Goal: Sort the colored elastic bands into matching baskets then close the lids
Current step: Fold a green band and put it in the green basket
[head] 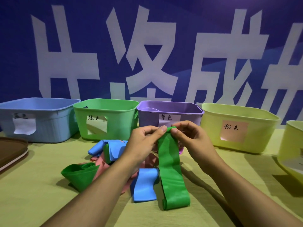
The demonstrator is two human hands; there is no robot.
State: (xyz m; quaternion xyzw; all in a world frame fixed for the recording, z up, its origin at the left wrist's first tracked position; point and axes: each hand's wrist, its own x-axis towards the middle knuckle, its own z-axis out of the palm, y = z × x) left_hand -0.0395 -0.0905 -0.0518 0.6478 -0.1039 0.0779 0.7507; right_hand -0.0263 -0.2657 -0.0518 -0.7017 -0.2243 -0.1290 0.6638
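The green band point(170, 161), pinched at its top by left hand point(144, 141) and right hand point(190, 136), should fold compactly before reaching the green basket point(114, 126), frame's left-centre.

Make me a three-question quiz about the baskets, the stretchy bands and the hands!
1. Which basket stands right of the green basket?
A purple B blue C brown

2. What colour is the band in the hands?
A pink B green C blue

3. How does that band hang?
A rolled tight B inside a basket C top pinched, bottom end on the table

Answers: 1 A, the purple basket is next on that side. 2 B, the left hand and right hand pinch a green band. 3 C, its lower end curls on the table.
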